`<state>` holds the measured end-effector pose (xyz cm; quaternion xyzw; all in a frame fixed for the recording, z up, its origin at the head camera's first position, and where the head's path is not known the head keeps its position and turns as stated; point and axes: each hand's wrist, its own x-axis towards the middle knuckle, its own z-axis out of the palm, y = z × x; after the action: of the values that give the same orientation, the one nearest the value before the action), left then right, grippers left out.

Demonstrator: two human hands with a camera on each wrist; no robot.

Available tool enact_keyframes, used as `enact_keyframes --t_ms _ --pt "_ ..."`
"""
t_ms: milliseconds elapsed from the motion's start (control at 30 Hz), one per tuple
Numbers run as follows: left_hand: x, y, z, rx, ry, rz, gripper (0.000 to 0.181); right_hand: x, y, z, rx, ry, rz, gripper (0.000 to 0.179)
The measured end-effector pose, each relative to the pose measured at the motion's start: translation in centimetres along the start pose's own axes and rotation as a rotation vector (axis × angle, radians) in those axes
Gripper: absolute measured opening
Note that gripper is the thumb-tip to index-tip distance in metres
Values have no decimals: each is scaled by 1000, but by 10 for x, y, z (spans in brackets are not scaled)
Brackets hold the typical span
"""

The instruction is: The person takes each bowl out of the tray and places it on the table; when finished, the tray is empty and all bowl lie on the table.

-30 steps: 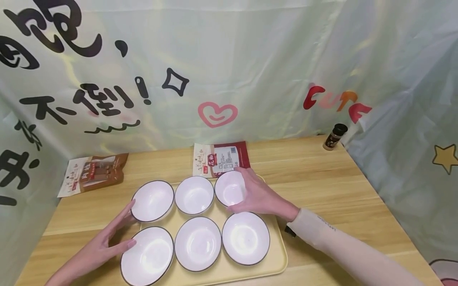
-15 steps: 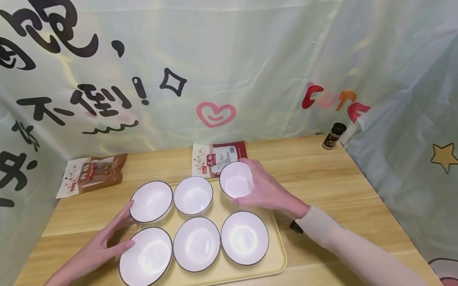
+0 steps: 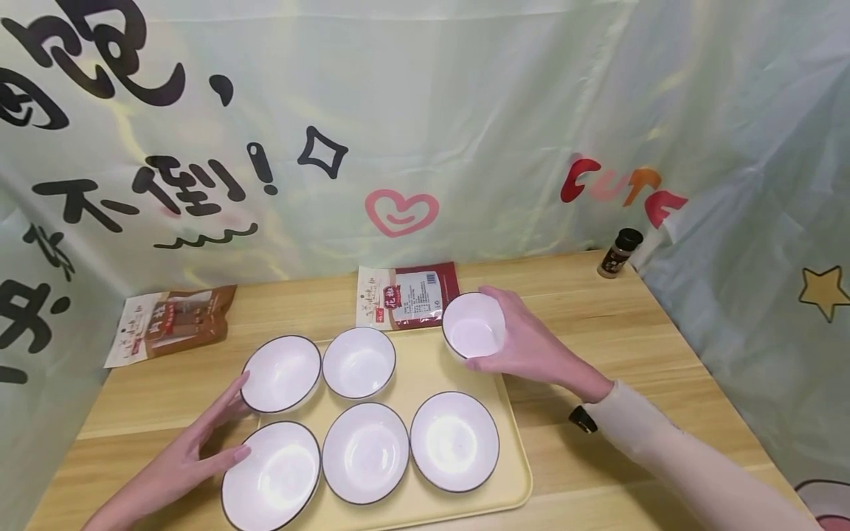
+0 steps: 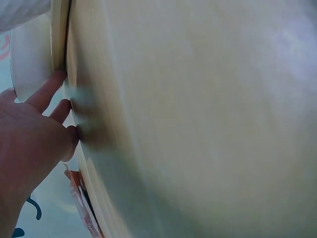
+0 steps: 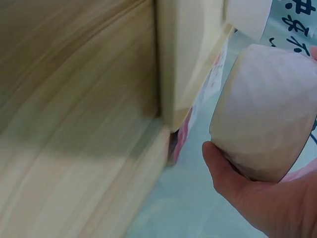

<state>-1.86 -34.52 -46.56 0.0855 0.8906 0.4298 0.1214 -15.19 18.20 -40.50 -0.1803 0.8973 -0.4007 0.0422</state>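
My right hand (image 3: 531, 339) grips a small white bowl (image 3: 473, 324) by its side, raised over the tray's back right corner. The right wrist view has this bowl (image 5: 267, 109) tilted, the thumb pressed against its outer wall. At the left, my left hand (image 3: 182, 461) lies with fingers spread: fingertips at the edge of the back left bowl (image 3: 282, 375), thumb on the rim of the front left bowl (image 3: 272, 476). In the left wrist view the fingers of the left hand (image 4: 34, 129) reach the tray edge (image 4: 59, 34). Several dark-rimmed bowls stand on the cream tray (image 3: 425, 509).
Behind the tray lies a red and white spice packet (image 3: 408, 295). A brown packet (image 3: 175, 324) is at the back left of the wooden table (image 3: 617, 346), and a black-capped shaker (image 3: 620, 253) stands at the back right. A printed curtain (image 3: 465, 133) hangs behind.
My right hand has lifted the small bowl from the back right of the tray and moved it rightward and slightly back. The left hand has stayed in place.
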Motion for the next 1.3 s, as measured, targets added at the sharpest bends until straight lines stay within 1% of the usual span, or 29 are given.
enact_keyframes --t_ms 133,300,333,533,700,967,1233,1300 --pt "0 1 1 -1 -1 -4 99 -6 9 -10 -16 10 17 119" --pt "-1 2 1 -20 4 7 98 -15 18 -21 -30 44 35 121" --pt "-1 3 1 -23 3 15 98 -16 20 -22 -35 51 40 121" --pt "-1 4 0 -6 2 20 98 -22 33 -31 -53 94 71 123" --pt "0 1 1 -19 -3 9 97 -26 43 -36 -71 101 82 122" --pt "1 0 1 -30 -4 5 97 -30 55 -35 -90 104 97 122" --pt "0 2 0 -29 0 -3 96 -28 61 -30 -79 95 93 123" --pt "0 1 0 -28 1 4 96 -28 62 -29 -82 92 96 123"
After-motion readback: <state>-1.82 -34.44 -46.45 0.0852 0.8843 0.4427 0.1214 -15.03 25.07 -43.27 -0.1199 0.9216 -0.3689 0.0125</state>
